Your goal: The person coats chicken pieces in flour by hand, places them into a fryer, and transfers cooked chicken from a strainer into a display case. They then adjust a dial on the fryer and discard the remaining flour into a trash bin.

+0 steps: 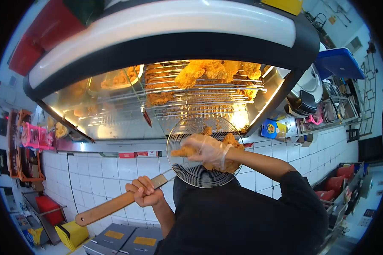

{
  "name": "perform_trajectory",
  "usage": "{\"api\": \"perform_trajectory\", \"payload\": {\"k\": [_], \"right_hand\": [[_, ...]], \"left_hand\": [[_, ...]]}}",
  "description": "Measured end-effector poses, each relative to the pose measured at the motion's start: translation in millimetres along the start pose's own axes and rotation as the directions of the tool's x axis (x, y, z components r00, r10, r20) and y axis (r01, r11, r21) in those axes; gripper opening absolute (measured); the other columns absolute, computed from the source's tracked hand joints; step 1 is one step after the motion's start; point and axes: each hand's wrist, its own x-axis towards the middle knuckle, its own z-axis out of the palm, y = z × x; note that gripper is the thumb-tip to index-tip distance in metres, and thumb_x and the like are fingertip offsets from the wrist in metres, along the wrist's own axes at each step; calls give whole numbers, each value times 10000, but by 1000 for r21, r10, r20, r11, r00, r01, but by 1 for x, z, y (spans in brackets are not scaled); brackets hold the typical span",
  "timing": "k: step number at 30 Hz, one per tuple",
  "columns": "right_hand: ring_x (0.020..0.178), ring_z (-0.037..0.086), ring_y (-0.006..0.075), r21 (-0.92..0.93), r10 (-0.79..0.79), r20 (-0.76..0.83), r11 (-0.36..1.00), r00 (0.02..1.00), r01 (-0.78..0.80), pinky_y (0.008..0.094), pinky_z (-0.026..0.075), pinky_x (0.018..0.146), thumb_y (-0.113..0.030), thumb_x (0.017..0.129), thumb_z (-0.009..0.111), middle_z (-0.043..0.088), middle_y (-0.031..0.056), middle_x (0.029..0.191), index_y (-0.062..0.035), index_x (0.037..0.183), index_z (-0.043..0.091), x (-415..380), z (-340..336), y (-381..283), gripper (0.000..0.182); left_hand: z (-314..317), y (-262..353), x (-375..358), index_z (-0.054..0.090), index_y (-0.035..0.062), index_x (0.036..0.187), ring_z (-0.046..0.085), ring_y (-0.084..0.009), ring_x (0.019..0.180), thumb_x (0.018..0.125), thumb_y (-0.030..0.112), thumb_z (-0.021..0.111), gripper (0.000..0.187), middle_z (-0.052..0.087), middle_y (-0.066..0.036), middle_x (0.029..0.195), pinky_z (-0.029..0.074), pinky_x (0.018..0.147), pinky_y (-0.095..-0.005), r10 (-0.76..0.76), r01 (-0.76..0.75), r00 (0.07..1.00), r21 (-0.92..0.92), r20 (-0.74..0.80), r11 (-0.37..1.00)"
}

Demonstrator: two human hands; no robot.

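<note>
My left hand [145, 191] is closed around the metal shank of a round wire strainer [202, 182], just above its wooden handle [106, 208]. The strainer is held below the front of a lit display case. Over it, my right hand [206, 149], in a clear plastic glove, grips a piece of fried chicken [184, 151]. More fried chicken [232, 165] lies in the strainer, under and to the right of my right hand. Inside the case, fried chicken pieces [217, 70] sit on a wire rack [191, 100].
The display case's white top edge [166, 26] curves across the upper view. Inside it at left is a tray of fried food [119, 78]. Red tongs [146, 117] hang in front. A blue lid [338, 63] and pots stand right; grey boxes [127, 240] and a yellow bag [72, 234] are lower left.
</note>
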Motion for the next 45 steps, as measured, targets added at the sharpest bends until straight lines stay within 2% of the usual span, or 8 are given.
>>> {"api": "perform_trajectory", "payload": {"k": [4,11,16,24,26,30,38,45], "right_hand": [[1033,594,303,966,651,75,141,755,-218,389,565,768,-267,927,567,569,145,1160,-136,1272,459,15,-57,-18,385],[1108,521,275,847,786,-121,-238,607,476,394,525,841,-323,1006,384,483,160,1241,-105,1199,424,33,-87,15,294],[1181,496,248,352,518,-565,855,641,-381,391,338,1062,-343,1002,358,384,107,1385,-97,1353,327,57,-98,64,431],[1060,580,214,896,458,-443,246,770,370,351,449,933,-299,925,510,644,104,1083,-49,1160,582,10,-61,71,350],[1023,586,235,389,442,-202,855,874,-342,372,479,875,-312,883,574,633,133,1084,-26,1165,577,3,-70,19,401],[946,608,298,-647,262,-68,723,963,-242,417,476,849,-337,840,607,637,162,1039,-19,1202,561,-6,-35,-1,484],[999,615,282,-45,254,-150,964,955,-263,371,488,853,-432,855,602,651,166,1000,-15,1129,600,-17,-54,29,500],[1135,545,304,1000,390,3,-17,921,4,532,436,977,-374,974,437,517,143,1280,-56,1353,392,-36,-72,22,497]], "left_hand": [[-4,0,1,275,145,628,262,-92,374,726,59,473,238,288,5,479,257,364,-200,6,-6,1000,-9,-16,1000],[-2,-1,4,286,143,651,274,-90,366,736,69,485,229,300,7,480,275,360,-193,4,-5,999,22,52,1000],[1,-1,5,286,152,643,283,-88,367,738,76,490,238,305,9,475,277,373,-193,-19,18,999,29,41,999],[-6,-2,6,299,140,629,288,-94,368,730,54,484,228,310,6,466,284,367,-197,-16,17,999,-10,31,1000],[-7,-2,7,300,139,629,289,-95,368,729,54,483,225,313,4,469,284,365,-197,-4,5,1000,-7,20,1000],[-3,-2,7,303,137,632,288,-99,366,726,55,478,215,316,1,473,288,364,-200,-16,16,999,13,38,1000],[-5,-2,10,300,139,631,289,-102,362,722,56,480,218,316,0,469,292,369,-203,-23,24,999,-34,31,999],[-8,-3,11,275,149,633,254,-89,373,716,67,481,238,289,7,473,254,371,-199,-24,25,1000,-21,12,999]]}}
